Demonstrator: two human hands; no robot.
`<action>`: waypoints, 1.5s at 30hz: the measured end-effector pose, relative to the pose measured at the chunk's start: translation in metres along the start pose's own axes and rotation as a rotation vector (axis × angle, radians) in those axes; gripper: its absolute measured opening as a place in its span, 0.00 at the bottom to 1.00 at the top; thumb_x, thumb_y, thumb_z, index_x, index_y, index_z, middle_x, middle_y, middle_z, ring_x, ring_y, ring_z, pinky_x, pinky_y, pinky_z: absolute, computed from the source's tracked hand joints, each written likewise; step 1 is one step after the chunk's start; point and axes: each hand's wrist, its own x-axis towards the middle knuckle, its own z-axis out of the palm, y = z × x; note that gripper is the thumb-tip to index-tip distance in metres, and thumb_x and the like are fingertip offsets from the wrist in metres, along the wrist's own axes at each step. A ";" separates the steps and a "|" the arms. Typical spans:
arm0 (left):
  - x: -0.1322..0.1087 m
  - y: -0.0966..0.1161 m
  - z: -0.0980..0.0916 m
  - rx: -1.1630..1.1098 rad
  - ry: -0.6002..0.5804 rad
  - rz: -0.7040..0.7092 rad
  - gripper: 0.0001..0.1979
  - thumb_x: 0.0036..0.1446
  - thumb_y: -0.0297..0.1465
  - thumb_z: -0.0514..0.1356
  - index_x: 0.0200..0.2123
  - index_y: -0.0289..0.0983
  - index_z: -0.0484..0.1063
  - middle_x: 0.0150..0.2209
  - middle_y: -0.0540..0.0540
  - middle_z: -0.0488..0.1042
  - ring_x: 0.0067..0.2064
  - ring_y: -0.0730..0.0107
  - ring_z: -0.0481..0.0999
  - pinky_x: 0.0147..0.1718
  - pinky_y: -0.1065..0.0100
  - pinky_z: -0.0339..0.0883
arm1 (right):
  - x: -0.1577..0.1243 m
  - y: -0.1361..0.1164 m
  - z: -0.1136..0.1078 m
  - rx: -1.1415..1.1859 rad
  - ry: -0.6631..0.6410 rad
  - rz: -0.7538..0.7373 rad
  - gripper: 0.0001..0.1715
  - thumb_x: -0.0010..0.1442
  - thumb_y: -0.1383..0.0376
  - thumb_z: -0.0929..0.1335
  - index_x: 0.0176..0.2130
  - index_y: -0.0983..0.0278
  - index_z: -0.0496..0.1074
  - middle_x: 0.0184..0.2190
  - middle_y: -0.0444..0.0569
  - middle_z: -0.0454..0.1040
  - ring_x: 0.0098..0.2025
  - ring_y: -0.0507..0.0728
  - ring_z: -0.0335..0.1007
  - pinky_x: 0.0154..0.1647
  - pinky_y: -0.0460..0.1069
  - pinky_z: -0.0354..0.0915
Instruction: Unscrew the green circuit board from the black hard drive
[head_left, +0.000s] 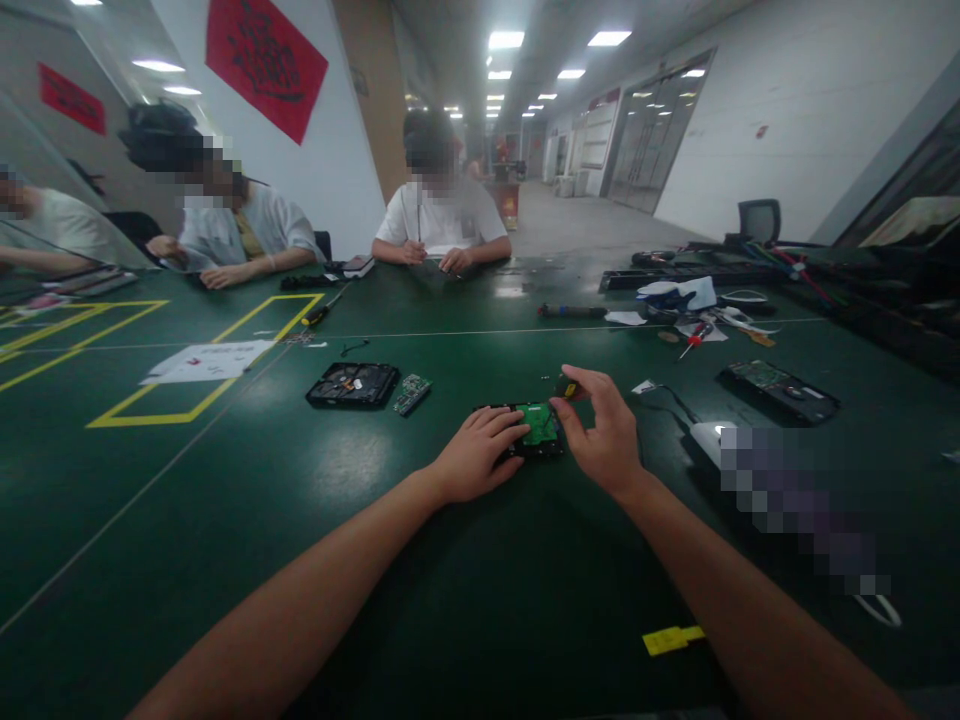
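Observation:
A black hard drive with a green circuit board on top lies on the green table in front of me. My left hand rests on its left side, fingers curled over the edge and holding it down. My right hand is at the drive's right side, fingers closed round a small screwdriver with a black and yellow handle, its tip down toward the board.
Another opened hard drive and a loose green circuit board lie to the left. A third drive sits right. Papers, yellow floor-style tape lines, tools and cables crowd the far right. Other people sit across the table.

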 end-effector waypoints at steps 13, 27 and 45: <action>0.000 0.001 0.000 0.004 -0.007 -0.001 0.28 0.70 0.39 0.60 0.70 0.43 0.63 0.71 0.40 0.65 0.72 0.46 0.62 0.71 0.40 0.54 | 0.002 -0.003 -0.002 -0.001 0.013 -0.025 0.27 0.67 0.63 0.72 0.63 0.52 0.68 0.49 0.52 0.74 0.46 0.62 0.75 0.46 0.60 0.77; 0.000 -0.001 0.001 0.005 -0.003 0.002 0.28 0.70 0.38 0.61 0.69 0.42 0.64 0.71 0.39 0.65 0.72 0.45 0.62 0.70 0.40 0.55 | 0.001 -0.004 -0.001 0.009 0.028 -0.032 0.27 0.67 0.62 0.73 0.62 0.54 0.68 0.51 0.53 0.73 0.46 0.61 0.75 0.45 0.59 0.78; 0.000 -0.001 0.000 0.006 -0.006 0.002 0.28 0.70 0.39 0.61 0.70 0.43 0.63 0.71 0.39 0.65 0.72 0.46 0.62 0.70 0.40 0.54 | 0.002 -0.002 -0.001 -0.012 -0.017 -0.018 0.29 0.69 0.64 0.71 0.66 0.51 0.66 0.51 0.52 0.73 0.47 0.61 0.74 0.48 0.60 0.76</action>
